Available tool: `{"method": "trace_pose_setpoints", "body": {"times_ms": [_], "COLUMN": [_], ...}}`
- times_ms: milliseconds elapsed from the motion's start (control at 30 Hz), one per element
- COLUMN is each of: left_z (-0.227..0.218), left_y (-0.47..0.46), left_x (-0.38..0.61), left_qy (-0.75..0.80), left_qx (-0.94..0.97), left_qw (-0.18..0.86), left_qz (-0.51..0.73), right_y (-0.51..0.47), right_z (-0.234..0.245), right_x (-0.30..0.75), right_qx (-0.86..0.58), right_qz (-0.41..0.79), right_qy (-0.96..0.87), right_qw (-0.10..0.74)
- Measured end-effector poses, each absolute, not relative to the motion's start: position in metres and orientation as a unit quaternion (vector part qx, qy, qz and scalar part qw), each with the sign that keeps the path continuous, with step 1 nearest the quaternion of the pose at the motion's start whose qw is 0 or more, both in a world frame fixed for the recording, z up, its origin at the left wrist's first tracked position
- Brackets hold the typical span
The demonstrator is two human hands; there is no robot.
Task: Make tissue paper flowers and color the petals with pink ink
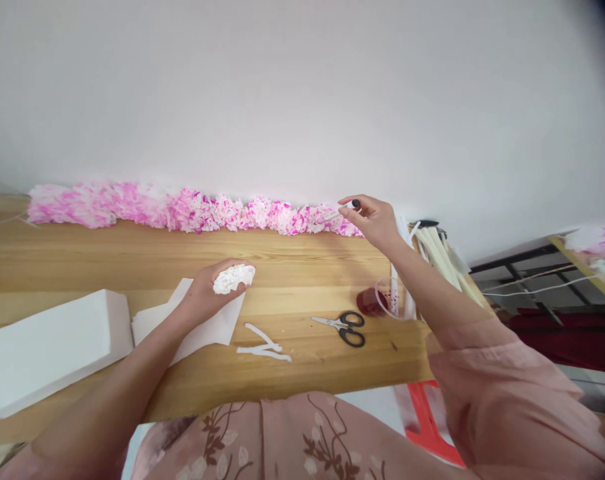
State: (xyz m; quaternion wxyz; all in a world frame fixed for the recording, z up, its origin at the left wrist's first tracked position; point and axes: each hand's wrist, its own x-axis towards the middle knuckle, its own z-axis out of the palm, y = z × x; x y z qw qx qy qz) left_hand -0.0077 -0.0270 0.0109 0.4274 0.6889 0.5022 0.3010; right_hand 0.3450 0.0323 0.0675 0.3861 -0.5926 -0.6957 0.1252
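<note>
My left hand (205,291) is closed around a bunch of crumpled white tissue paper (233,279), held over the left-middle of the table. Up near the wall, my right hand (375,223) pinches a slim white pen-like stick (332,215) with a black end; its exact kind is unclear. Behind the stick runs a long row of ruffled white paper tufts (147,205) blotched with pink, lying along the wall. Under my left forearm are flat white paper sheets (217,327). Below my right forearm, a clear plastic cup (369,301) with dark red liquid looks tilted.
Black-handled scissors (345,325) and white paper strips (265,347) lie on the wooden table (302,267). A large white block-like stack (57,347) fills the left side. Pale strips (435,247) lie at the right end. A red stool (427,420) is below the front edge.
</note>
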Motion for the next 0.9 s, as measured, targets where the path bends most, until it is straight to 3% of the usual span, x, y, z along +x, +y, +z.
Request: {"method": "trace_pose_setpoints", "body": {"times_ms": [367, 900], "left_z": [0.007, 0.006], "left_y": [-0.026, -0.025], "left_x": [-0.008, -0.008], "left_qy": [0.489, 0.485], "left_qx": [0.696, 0.704], "left_qw": [0.422, 0.406], "left_qz": [0.313, 0.323], "right_y": [0.015, 0.020], "right_z": [0.099, 0.078], "right_x": [0.345, 0.338], "right_qx": [-0.575, -0.593], "right_qz": [0.092, 0.140], "right_qy": [-0.694, -0.717], "right_qw": [0.423, 0.338]}}
